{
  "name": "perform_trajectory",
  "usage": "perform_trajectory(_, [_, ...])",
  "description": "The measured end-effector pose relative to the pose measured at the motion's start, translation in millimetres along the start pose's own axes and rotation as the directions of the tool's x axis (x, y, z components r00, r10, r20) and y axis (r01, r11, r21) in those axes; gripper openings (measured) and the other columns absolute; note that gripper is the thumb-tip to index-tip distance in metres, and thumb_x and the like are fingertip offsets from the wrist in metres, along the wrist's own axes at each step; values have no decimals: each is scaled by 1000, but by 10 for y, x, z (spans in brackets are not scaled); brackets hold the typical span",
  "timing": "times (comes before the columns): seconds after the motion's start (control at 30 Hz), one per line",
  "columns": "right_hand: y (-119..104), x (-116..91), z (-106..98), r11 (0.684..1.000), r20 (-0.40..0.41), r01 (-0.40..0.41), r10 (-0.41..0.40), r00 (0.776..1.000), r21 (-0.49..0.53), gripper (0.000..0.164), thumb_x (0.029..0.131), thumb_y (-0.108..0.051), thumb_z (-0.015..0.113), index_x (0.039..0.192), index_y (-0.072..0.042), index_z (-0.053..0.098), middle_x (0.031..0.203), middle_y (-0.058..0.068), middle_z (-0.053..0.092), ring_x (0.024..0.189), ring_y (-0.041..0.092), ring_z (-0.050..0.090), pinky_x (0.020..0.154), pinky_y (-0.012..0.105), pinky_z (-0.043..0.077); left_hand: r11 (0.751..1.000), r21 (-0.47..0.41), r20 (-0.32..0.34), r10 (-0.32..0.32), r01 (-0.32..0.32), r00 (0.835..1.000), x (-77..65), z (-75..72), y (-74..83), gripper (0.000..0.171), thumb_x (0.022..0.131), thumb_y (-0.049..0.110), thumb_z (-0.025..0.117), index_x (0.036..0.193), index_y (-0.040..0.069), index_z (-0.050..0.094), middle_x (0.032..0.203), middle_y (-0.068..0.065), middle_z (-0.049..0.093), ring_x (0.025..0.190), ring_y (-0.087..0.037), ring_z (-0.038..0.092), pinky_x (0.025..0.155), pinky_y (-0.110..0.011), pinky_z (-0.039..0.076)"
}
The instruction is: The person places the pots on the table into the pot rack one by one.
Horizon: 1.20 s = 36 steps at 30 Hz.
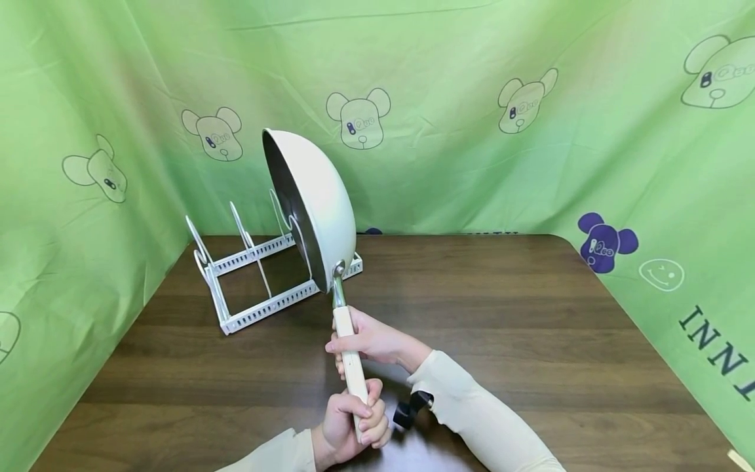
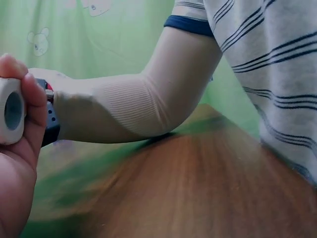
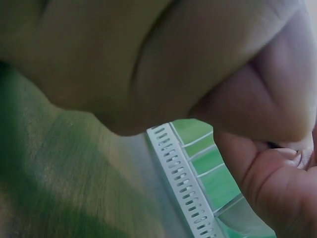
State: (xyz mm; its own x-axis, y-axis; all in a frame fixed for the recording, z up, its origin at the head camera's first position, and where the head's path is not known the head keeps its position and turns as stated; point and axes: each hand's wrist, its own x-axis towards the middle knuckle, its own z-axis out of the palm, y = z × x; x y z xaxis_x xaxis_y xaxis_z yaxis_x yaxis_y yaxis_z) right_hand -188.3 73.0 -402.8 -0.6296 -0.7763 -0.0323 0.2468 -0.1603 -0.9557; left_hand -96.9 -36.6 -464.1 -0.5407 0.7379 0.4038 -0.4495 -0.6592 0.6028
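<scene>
A wok [image 1: 318, 190] with a white outside and a dark inside is held up on its edge, its open side facing left. Both hands grip its pale handle [image 1: 354, 373]. My right hand [image 1: 380, 339] is wrapped around the part nearer the pan, while my left hand [image 1: 356, 419] closes round the far end. In the left wrist view the round handle end [image 2: 14, 111] pokes out of the left fist. Behind the wok stands a white slotted rack [image 1: 277, 303] with upright wire dividers, its right part overlapped by the pan. Fingers [image 3: 163, 64] fill much of the right wrist view.
The rack stands at the back left of a brown wooden table [image 1: 501, 314]. A green curtain [image 1: 448, 183] with bear drawings hangs around the table's back and sides. A black strap piece [image 1: 411, 410] sits at the right wrist.
</scene>
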Motion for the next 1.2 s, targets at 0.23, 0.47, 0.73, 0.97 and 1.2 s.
perform_trajectory(0.23, [-1,-17,-39,998,13,1,-1,1000,66,27,92,9,53,105,-9,38,78,4,58,59,17,63,58,31,57,995,18,-4,-99,99,995,-1,-48,82,12,82,13,50,90,21,45,62,9,39,56,-6,45,61,-24,39])
perform_trajectory(0.47, [33,-2,-82,985,28,15,-20,999,173,21,97,4,44,109,-12,41,79,2,56,64,15,59,64,32,55,993,34,-17,-111,111,994,16,-88,139,13,84,15,52,94,21,48,70,7,45,65,-8,50,67,-25,42])
perform_trajectory(0.73, [43,-3,-115,980,26,21,-26,999,198,19,98,1,43,113,-11,40,77,1,52,62,13,55,62,28,51,988,14,-69,-153,154,986,21,-124,182,10,93,13,54,100,20,51,81,7,51,77,-8,51,79,-28,45])
perform_trajectory(0.97, [57,23,-195,980,13,39,-42,999,195,18,99,1,42,112,-11,42,77,2,50,62,13,53,62,28,50,991,3,-233,-133,137,963,30,-106,194,14,99,7,52,105,19,53,88,6,55,84,-9,51,88,-29,45])
perform_trajectory(1.2, [95,30,-261,981,13,38,-42,999,188,19,100,2,40,115,-10,41,78,1,50,64,14,54,63,28,51,983,60,-379,-139,174,915,53,-101,194,18,97,0,48,103,17,52,87,6,56,83,-9,53,84,-29,48])
